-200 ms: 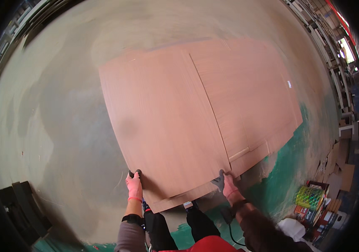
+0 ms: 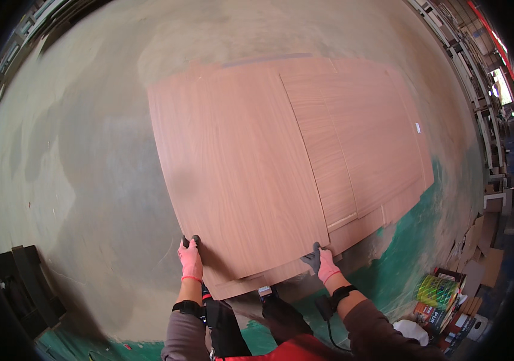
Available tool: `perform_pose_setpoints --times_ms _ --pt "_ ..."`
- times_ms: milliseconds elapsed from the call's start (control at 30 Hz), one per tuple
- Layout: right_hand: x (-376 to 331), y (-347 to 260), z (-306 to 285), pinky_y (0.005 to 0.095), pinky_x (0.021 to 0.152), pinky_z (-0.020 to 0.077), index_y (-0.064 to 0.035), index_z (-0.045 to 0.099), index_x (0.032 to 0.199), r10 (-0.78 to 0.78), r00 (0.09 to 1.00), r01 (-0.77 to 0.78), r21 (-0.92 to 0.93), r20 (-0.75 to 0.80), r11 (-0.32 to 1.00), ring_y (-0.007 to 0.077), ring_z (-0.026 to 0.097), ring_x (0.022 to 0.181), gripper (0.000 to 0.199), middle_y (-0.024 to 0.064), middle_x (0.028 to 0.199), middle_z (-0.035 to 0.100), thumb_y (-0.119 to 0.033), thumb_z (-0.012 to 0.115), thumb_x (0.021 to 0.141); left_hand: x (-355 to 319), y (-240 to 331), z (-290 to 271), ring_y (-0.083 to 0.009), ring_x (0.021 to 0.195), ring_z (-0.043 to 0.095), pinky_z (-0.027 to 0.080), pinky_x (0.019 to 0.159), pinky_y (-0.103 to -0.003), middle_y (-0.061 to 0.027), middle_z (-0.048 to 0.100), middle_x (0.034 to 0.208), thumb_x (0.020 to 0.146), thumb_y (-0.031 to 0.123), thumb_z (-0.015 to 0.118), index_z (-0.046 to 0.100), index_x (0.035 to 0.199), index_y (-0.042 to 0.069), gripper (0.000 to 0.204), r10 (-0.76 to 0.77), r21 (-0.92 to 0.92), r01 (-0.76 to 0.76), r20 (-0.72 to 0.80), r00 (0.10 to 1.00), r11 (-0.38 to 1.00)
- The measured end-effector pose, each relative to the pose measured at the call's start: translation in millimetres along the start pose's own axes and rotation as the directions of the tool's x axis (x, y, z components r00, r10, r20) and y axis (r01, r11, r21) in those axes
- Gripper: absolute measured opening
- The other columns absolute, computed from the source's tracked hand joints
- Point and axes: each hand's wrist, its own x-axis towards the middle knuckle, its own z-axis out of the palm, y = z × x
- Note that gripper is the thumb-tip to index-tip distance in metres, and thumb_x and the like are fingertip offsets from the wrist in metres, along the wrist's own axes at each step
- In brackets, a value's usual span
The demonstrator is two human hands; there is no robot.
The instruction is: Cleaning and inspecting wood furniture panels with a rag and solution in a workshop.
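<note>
A large wood-grain panel (image 2: 239, 156) lies over several other panels. My left hand (image 2: 190, 260), in a pink glove with dark fingertips, grips its near left corner, thumb on top. At the near right corner, my right hand (image 2: 323, 263) in a matching glove holds the same panel, thumb up over the edge and the other fingers partly hidden beneath. To the right, another wood-grain panel (image 2: 371, 138) with a small white label shows from under the held one. A strip of a lower panel (image 2: 257, 280) juts out between my hands, close to my legs.
The floor (image 2: 107, 168) is grey, with green paint (image 2: 404, 231) at the near right. Dark blocks (image 2: 31, 289) stand at the near left. Cardboard pieces (image 2: 490, 265), a roll of yellow-green netting (image 2: 436, 292) and boxes sit at the right. Racks (image 2: 473, 78) line the far right.
The view has shifted slightly, and the panels look a little turned in it. Both hands keep their hold on the top panel's near corners.
</note>
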Motion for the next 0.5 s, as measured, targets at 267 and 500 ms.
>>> perform_pose_setpoints --times_ms 267,500 --pt "-0.7 2.4 -0.3 0.0500 0.094 0.0412 0.0133 0.036 0.113 0.036 0.997 -0.029 -0.098 0.069 0.995 0.0377 0.046 0.112 0.052 0.0289 0.118 0.046 -0.032 0.046 0.091 29.7 -55.0 3.3 -0.0164 0.090 0.053 0.042 0.080 -0.028 -0.0055 0.057 0.106 0.090 0.013 0.047 0.050 0.118 0.001 0.031 0.084 -0.245 -0.105 -0.095 0.992 0.964" --pt "6.2 -7.0 -6.7 0.0455 0.094 0.0424 0.0117 0.041 0.112 0.038 0.986 0.012 -0.295 0.162 0.955 0.0352 0.047 0.113 0.047 0.0262 0.120 0.047 -0.031 0.040 0.094 16.8 -33.0 2.8 -0.0167 0.101 0.049 0.038 0.088 -0.028 -0.0074 0.053 0.115 0.092 0.018 0.040 0.046 0.122 0.001 0.035 0.025 -0.200 -0.023 0.006 1.000 0.980"
